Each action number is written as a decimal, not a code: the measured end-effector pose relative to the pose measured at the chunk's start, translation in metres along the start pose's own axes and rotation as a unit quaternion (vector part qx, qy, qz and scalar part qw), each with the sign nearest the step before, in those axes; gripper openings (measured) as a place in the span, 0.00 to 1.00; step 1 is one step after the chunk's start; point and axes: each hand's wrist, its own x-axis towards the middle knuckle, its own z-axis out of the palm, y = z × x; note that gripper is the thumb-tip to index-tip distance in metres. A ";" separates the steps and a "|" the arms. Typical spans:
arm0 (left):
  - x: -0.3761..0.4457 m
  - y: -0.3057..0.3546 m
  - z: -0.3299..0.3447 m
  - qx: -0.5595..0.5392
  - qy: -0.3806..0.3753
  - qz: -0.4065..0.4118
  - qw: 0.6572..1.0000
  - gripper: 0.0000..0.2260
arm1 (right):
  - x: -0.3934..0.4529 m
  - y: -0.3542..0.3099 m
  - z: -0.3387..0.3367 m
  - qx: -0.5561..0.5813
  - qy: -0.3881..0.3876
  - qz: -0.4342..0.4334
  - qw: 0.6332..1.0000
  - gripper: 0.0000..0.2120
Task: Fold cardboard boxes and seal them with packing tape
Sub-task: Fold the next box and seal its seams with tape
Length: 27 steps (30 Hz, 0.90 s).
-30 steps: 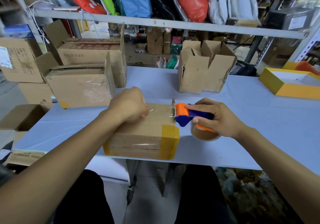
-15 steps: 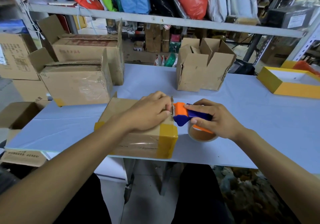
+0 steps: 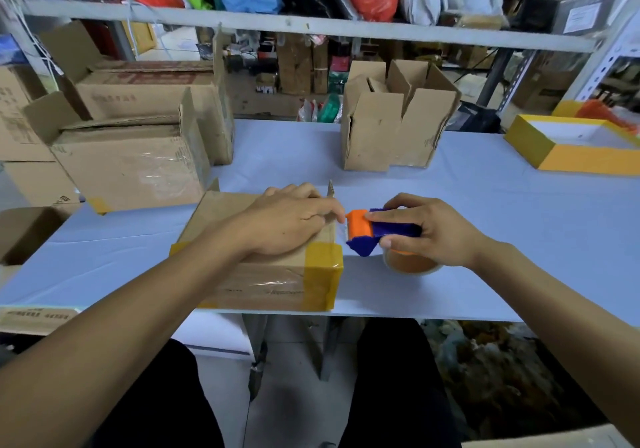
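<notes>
A closed brown cardboard box [image 3: 263, 281] with yellow tape on its corners lies at the table's near edge. My left hand [image 3: 287, 222] rests flat on its top, fingertips at the right edge pressing the clear tape down. My right hand [image 3: 426, 229] grips an orange and blue tape dispenser [image 3: 374, 232] just right of the box, its roll of tape resting on the table. The dispenser's front sits almost against the box's upper right edge.
Two larger taped boxes [image 3: 138, 156] stand at the left on the light blue table [image 3: 519, 239]. An open-flapped box [image 3: 394, 118] stands behind the work area. A yellow tray-like box [image 3: 571, 146] sits at the far right. Shelving with coloured bags runs behind.
My left hand slid right across the box top from its middle to the right edge beside the dispenser. The right hand and dispenser stayed in place.
</notes>
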 end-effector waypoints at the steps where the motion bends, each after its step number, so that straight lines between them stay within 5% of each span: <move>1: 0.000 0.001 -0.001 0.001 -0.004 -0.002 1.000 0.17 | 0.004 -0.002 0.001 -0.011 -0.007 -0.003 1.000 0.21; 10: 0.007 0.008 -0.001 0.013 -0.014 -0.021 1.000 0.14 | 0.019 -0.010 -0.001 0.005 -0.047 -0.009 0.999 0.20; 15: 0.002 0.007 -0.001 0.012 -0.012 -0.020 1.000 0.14 | 0.018 -0.012 -0.001 -0.180 -0.081 0.003 0.980 0.21; 20: 0.002 0.006 -0.002 0.000 -0.014 -0.011 1.000 0.15 | -0.008 0.006 0.000 -0.022 0.035 0.037 0.998 0.22; 27: 0.008 0.010 0.005 0.031 0.013 -0.018 0.999 0.12 | -0.019 0.009 0.002 0.144 0.142 0.061 0.977 0.16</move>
